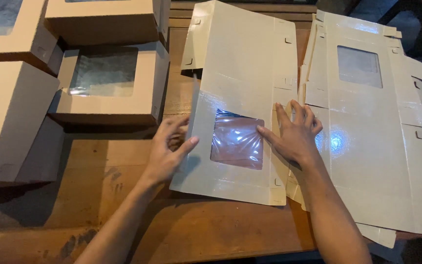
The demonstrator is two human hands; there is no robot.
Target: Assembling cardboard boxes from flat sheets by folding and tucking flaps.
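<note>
I see a flat, unfolded cream cardboard box blank with a clear plastic window (240,105) lying on the brown wooden table (123,215), about in the middle of the view. My left hand (167,151) is at the left edge of this blank; the thumb lies on top of the card and the other fingers are curled under the side flap, so the hand pinches this edge lightly. My right hand (294,134) rests flat and open on the blank, just beside the right side of the window; the fingers are spread and they press down, holding nothing.

To the right, partly under the right hand, lies a stack of the same flat cream blanks (377,146). To the left stand several already folded cream boxes with window lids (108,83), touching each other on the table.
</note>
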